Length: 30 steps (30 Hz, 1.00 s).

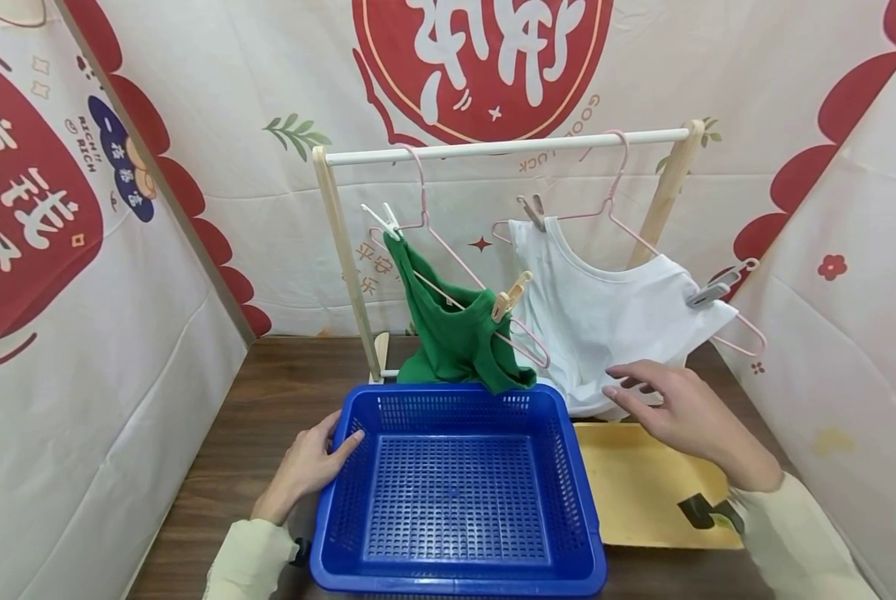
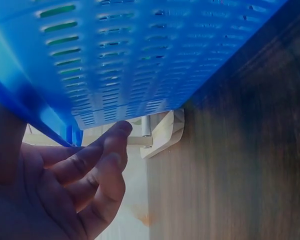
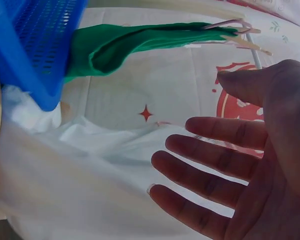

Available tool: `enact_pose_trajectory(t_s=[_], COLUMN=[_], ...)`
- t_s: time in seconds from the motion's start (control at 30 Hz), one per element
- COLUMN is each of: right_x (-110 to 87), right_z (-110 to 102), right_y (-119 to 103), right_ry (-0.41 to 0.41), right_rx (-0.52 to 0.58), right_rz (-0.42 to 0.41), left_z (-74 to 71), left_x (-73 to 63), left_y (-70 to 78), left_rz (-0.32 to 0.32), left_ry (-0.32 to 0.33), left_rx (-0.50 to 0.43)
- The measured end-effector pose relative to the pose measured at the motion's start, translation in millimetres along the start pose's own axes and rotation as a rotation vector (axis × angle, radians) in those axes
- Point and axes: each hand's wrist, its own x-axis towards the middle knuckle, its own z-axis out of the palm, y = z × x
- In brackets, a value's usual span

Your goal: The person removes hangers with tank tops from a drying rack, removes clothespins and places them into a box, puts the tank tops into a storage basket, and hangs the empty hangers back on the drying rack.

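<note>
A blue plastic basket (image 1: 455, 579) with slotted walls stands on the table in front. My left hand (image 1: 308, 462) grips its left rim, thumb over the inside and fingers along the outer wall, as the left wrist view also shows. Near the white sleeveless shirt (image 1: 605, 308), my right hand (image 1: 680, 412) is held with fingers spread and nothing in it. That shirt hangs from a pink hanger (image 1: 611, 200) by two grey clothespins (image 1: 718, 287). Left of it, a green garment (image 1: 455, 342) hangs on another pink hanger, pinned by a white clothespin (image 1: 387, 221) and a beige one (image 1: 511, 297).
A drying rack (image 1: 503, 148) with wooden posts and a white bar stands behind the basket. On the right lies a yellow tray (image 1: 635, 492) with a dark patch, partly under my right forearm. Printed cloth walls (image 1: 297, 258) enclose the wooden table (image 1: 215, 467).
</note>
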Motion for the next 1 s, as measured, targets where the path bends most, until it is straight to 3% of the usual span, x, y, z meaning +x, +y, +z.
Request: enact_pose_trajectory(t_s=[0.2, 0.43, 0.73, 1.0], right_x=[10.2, 23.1, 43.0, 70.0], right_z=[-2.5, -5.2, -12.9, -6.1], right_y=[-9.4, -22.3, -48.9, -71.3], right_ry=[0.027, 0.121, 0.166, 0.177], right_rx=[0.01, 0.044, 0.124, 0.242], right_rz=[-0.033, -0.097, -0.073, -0.025], left_z=[3.0, 6.2, 8.1, 8.4], left_x=[-1.0, -1.6, -0.8, -0.2], left_y=[2.7, 2.0, 3.4, 3.4], left_rz=[0.012, -0.002, 0.007, -0.003], left_ry=[0.032, 0.042, 0.037, 0.033], left_rx=[-0.025, -0.057, -0.11, -0.117])
